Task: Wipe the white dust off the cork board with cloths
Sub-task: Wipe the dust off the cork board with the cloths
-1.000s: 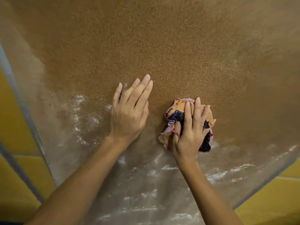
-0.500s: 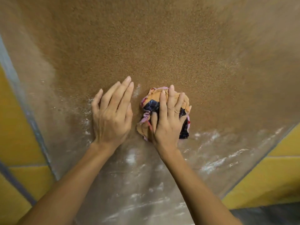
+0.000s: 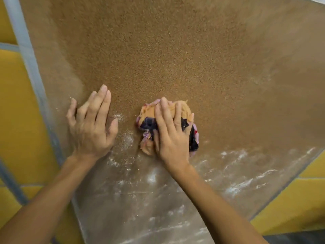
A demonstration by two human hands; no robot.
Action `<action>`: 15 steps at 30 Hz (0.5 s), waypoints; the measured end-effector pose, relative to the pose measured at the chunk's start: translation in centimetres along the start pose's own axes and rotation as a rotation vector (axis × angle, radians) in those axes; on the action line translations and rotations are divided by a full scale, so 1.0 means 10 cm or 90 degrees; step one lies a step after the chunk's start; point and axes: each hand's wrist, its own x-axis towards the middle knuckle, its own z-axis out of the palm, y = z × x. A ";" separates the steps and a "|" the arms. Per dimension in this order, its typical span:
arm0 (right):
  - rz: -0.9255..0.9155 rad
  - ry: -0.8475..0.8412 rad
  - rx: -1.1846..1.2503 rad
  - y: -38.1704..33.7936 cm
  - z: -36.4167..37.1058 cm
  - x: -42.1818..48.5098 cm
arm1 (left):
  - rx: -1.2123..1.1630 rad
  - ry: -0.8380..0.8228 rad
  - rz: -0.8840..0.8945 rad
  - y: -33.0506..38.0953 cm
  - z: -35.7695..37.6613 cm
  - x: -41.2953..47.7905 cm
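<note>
Cloth (image 3: pixel 148 111): bunched orange/navy/pink wad, pressed on board (image 3: pixel 158 50) centre. Right hand (image 3: pixel 170 138) grips it, fingers curled over. Left hand (image 3: pixel 91 124) flat on board, fingers straight. White dust (image 3: pixel 237 184) streaks lower board.

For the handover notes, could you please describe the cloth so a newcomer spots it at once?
Find the big brown cork board. Near its lower middle, the right hand grips a crumpled cloth against it. It is the only multicoloured thing: orange, dark blue and pink.

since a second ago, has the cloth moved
Yes: the cloth has slid left, away from the dust streaks at lower right, toward the left frame.
</note>
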 end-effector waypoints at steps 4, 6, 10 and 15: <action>-0.170 -0.083 -0.064 0.34 -0.03 -0.27 | 0.012 0.003 0.011 -0.03 0.03 -0.01; -0.098 -0.035 -0.066 0.40 -0.07 -0.13 | 0.023 0.007 0.018 -0.05 0.05 -0.01; 0.068 0.058 0.031 -0.07 0.02 0.06 | 0.023 0.002 -0.009 0.03 0.05 -0.03; -0.193 -0.130 -0.004 -0.14 0.13 -0.42 | 0.018 -0.011 0.009 -0.02 0.00 -0.02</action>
